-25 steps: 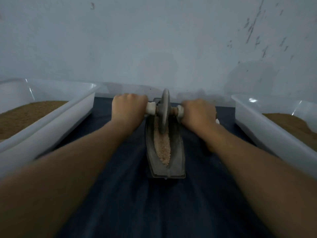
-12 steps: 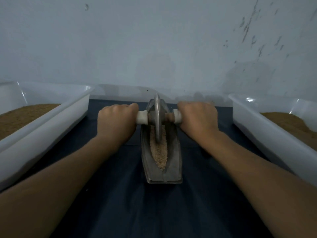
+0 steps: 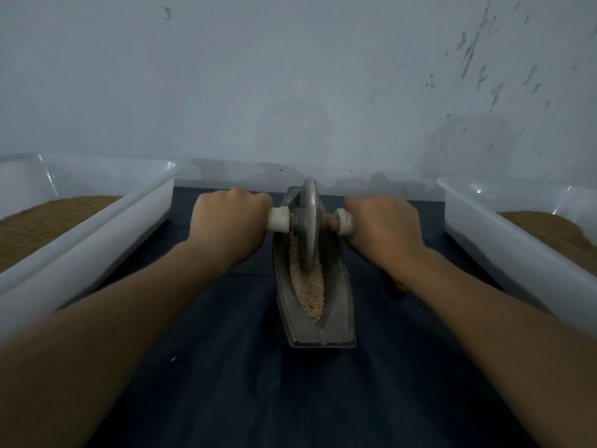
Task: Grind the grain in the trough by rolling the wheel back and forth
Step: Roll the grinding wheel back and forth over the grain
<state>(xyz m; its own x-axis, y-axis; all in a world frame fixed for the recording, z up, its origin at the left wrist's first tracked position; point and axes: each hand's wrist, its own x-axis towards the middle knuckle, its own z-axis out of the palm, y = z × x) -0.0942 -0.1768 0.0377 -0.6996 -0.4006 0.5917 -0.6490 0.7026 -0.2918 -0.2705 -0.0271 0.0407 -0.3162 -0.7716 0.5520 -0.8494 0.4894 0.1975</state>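
1. Two hands are on the grinder: my left hand (image 3: 227, 221) is curled tight round the white left handle (image 3: 279, 220), and my right hand (image 3: 382, 226) is curled the same way round the white right handle (image 3: 344, 223).
2. The wheel (image 3: 308, 227) stands on edge between them, its rim down in the far half of the trough (image 3: 336, 318).
3. The trough is a grey, boat-shaped metal piece lying lengthwise away from me. The pale grain (image 3: 310, 292) fills its groove from the wheel toward the near tip.
4. The trough rests on a dark blue cloth (image 3: 226, 383) that covers the whole work surface; I see a few pale specks on it.
5. A white plastic tub (image 3: 97, 227) sits on the left edge of the cloth, holding brown meal (image 3: 48, 221).
6. A second white tub (image 3: 504, 240) sits on the right, with a brown heap (image 3: 549, 227) inside.
7. Behind everything is a plain grey-white wall (image 3: 290, 76), close to the far end of the trough, with dark scuff marks (image 3: 478, 69) on its upper right.
8. A small orange-brown thing (image 3: 400, 286) shows beside my right forearm; I cannot tell what it is.
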